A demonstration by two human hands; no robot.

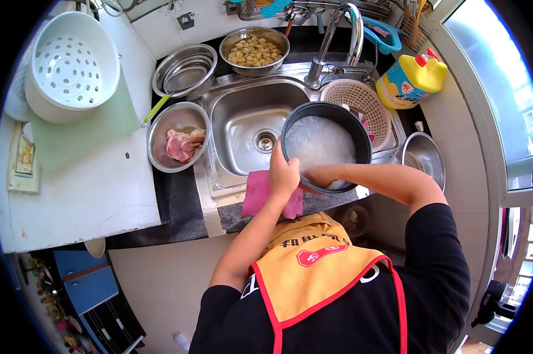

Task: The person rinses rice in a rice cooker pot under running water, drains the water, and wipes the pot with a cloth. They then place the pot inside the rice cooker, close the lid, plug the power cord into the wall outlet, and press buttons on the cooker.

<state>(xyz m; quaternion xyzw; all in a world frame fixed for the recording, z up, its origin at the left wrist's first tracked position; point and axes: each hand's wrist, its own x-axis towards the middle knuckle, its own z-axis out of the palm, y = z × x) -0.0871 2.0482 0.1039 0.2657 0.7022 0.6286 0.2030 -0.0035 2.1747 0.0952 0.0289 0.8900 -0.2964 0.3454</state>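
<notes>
At the steel sink [233, 133], toward three o'clock, is a dark pot [362, 140]. The left hand [284, 171] grips its eight o'clock rim; the right hand [319, 175] dips inside at six, openness unclear.

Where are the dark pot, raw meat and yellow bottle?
Dark pot [364, 140], head view: inner wall, right side.
Raw meat [183, 145], head view: middle of its pink surface.
Yellow bottle [408, 84], head view: front label.

Window [495, 65], pale frame, right edge, admitting bright daylight. Wall [209, 26], white, upper centre. Desk [181, 203], black-topped, centre. Cabinet [91, 290], blue-fronted, lower left. Floor [166, 289], beige, beside it.
</notes>
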